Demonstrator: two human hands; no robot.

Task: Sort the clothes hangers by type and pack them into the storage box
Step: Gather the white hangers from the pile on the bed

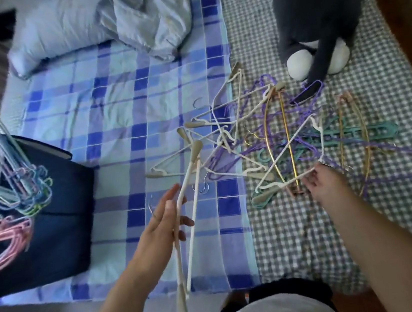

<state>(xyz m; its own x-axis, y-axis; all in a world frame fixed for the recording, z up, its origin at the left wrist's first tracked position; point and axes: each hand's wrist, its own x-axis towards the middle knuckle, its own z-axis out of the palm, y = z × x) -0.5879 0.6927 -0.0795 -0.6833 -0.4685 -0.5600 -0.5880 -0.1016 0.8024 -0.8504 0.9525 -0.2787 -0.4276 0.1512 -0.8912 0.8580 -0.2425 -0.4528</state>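
Note:
A tangled pile of hangers lies on the bed: white ones with beige tips, purple wire ones, gold ones and a green plastic one. My left hand holds white beige-tipped hangers upright over the blue plaid sheet. My right hand pinches the bar of another white hanger at the near edge of the pile. The dark blue storage box sits at the left, with pink hangers and pastel blue ones standing in it.
A crumpled pale blue duvet and pillow lie at the head of the bed. A dark grey and white plush toy sits on the checked blanket beyond the pile. The floor shows at the near edge.

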